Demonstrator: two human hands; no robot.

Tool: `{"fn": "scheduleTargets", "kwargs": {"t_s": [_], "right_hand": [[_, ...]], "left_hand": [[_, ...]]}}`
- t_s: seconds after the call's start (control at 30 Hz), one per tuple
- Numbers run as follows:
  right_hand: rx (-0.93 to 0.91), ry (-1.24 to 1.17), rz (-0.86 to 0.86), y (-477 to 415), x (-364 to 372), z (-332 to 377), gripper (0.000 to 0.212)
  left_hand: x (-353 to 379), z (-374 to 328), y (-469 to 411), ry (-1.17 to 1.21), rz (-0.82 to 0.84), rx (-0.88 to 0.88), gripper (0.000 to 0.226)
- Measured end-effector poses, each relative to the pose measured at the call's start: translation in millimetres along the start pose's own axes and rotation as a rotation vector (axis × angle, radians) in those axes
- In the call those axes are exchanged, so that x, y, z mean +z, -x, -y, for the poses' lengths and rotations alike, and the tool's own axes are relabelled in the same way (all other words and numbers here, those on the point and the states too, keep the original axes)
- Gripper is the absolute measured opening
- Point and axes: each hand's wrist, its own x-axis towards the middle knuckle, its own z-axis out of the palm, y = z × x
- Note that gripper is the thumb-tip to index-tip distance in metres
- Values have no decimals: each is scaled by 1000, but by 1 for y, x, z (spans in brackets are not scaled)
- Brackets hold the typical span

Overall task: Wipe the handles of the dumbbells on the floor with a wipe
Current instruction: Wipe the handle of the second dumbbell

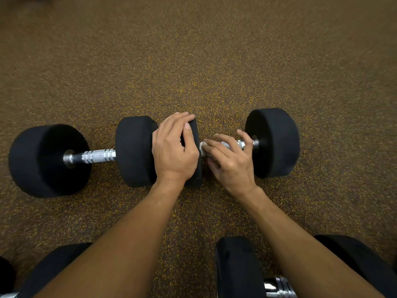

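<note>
Your right hand (231, 160) curled round the wipe (203, 147) on the handle (241, 144) (it ran left to right on the floor (193, 61)). Its bare part lay rightward. Your left hand (174, 151) held the black end (196, 168).

Two black round-headed dumbbells lie end to end across the floor. The left dumbbell (47, 160) sits bare, its knurled chrome handle (96, 157) fully in view. The right dumbbell (272, 143) lies with its inner head just beside the other's. The white wipe (203, 147) is bunched on the right handle (241, 144) hard against that inner head, peeking out from under my right hand (229, 162). Two nearer dumbbells (236, 267) lie at the bottom edge, partly cut off.
</note>
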Motion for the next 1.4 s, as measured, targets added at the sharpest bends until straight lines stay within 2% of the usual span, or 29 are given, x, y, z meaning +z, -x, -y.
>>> {"fn": "scheduleTargets", "kwargs": {"t_s": [0.17,0.37,0.5,0.67,0.9,1.1,1.27,1.4], "right_hand": [[28,28,-10,6,-9,-9,17],[57,-40,63,1,-4,0,20],[186,-116,126,-6,-9,-1,20],[356,-114,306,-33,-1,13,28],[277,-129,185,-10,-14,17,23],[400,-132,326,-31,-6,21,26],[278,-112,180,-11,-20,12,21],[364,-141,187,-11,-22,-2,21]], "left_hand": [[-1,-1,2,-8,6,-15,35],[-1,-1,0,1,12,-12,35],[-2,-1,1,-2,12,-17,35],[-1,-1,1,-4,18,-6,35],[-2,1,2,-8,16,-3,36],[0,1,0,0,18,-9,37],[-2,0,2,8,13,-12,37],[-2,-1,3,13,9,-14,36]]}}
